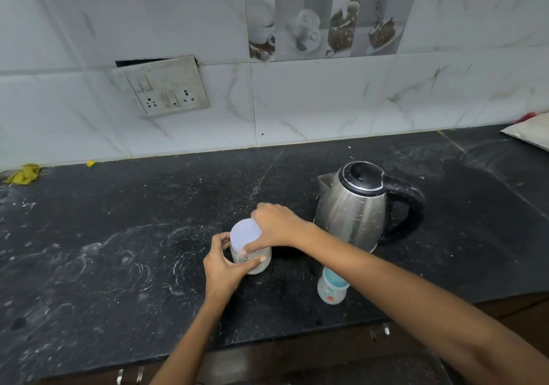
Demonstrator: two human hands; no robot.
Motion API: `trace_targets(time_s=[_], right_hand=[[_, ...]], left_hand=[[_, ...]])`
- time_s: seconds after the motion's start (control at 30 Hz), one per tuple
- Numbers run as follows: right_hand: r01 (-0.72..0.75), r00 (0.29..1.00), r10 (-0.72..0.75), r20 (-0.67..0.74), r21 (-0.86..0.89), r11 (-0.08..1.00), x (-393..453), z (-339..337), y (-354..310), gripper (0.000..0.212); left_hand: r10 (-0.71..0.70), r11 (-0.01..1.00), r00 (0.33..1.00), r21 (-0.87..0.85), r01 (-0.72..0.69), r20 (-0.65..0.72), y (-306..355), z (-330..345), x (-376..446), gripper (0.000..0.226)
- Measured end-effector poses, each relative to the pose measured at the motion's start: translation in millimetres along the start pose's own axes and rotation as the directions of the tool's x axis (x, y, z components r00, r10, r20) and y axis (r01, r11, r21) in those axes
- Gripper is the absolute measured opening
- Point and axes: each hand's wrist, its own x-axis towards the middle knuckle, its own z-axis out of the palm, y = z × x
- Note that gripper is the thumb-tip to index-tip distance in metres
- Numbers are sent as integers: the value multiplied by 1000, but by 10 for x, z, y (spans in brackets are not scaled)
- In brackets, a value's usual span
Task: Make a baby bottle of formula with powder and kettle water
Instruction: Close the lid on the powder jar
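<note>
A clear jar of white powder (pixel 261 263) stands on the black counter (pixel 118 251), closed by a pale round lid (pixel 245 234). My left hand (pixel 222 263) wraps round the jar's body. My right hand (pixel 274 225) grips the lid's rim from the right. A steel kettle (pixel 355 206) with a black lid and handle stands just right of the jar, its lid down. Near the counter's front edge stands a small baby bottle (pixel 329 288) with a blue top, partly hidden under my right forearm.
The tiled wall carries a socket panel (pixel 162 89). A yellow cloth (pixel 25 173) lies at the counter's far left, a small yellow-green bit (pixel 91 164) by the wall, and a white packet (pixel 528 130) at the far right. White powder smears cover the counter's left half.
</note>
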Motion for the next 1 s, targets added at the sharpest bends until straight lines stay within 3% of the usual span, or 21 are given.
trace_targets(time_s=[0.17,0.4,0.63,0.8,1.0], right_hand=[[-22,999,14,42,211,977,-761,-191,525,51],[-247,969,238,69,220,944,-1538,68,715,71],[-224,964,257,-68,317,922,-1337,242,631,48],[-142,964,217,-156,388,910,-896,262,534,47],[-164,954,249,-166,407,899,-631,242,639,50]], left_hand=[[-5,1000,1000,3,5,-11,7,-4,-13,82],[-16,1000,1000,8,16,-2,52,-17,-17,84],[-19,1000,999,-3,19,32,0,-274,22,79],[-35,999,986,24,32,162,-54,-530,146,77],[-2,999,950,51,-14,313,64,-488,259,75]])
